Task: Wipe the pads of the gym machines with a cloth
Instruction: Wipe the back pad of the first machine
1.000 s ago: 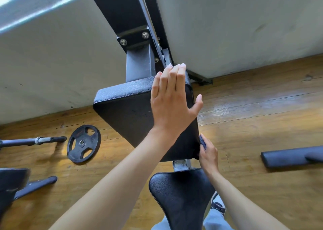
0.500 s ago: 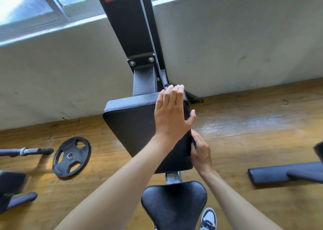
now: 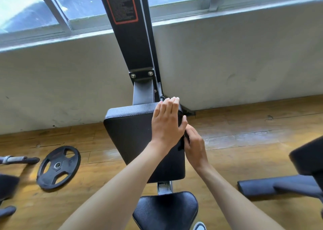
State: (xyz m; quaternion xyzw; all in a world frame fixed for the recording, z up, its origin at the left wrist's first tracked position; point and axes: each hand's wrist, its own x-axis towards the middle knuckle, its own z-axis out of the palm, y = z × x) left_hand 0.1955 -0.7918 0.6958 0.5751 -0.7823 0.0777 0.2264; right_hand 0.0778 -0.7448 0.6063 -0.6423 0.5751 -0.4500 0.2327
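Right now the left hand (image 3: 166,123) lies flat on the upper right part of the black chest pad (image 3: 136,138), fingers straight and together, fingertips reaching over the pad's top edge, thumb hooked at the right edge. The right hand (image 3: 194,145) sits just beside it at the pad's right side edge, fingers curled around a small dark cloth (image 3: 185,138), of which only a sliver shows between hand and pad. The two hands are nearly touching, left above and slightly ahead of right. The pad's long axis runs away from the person, from the low end near the black seat (image 3: 166,210) up toward the machine's upright post (image 3: 138,46). By my reading, the side edge is the strip being wiped, so the coming stroke would run along that axis; the right hand is the one with the cloth, while the left steadies. A weight plate (image 3: 58,166) lies on the wooden floor (image 3: 244,133), well apart to the left
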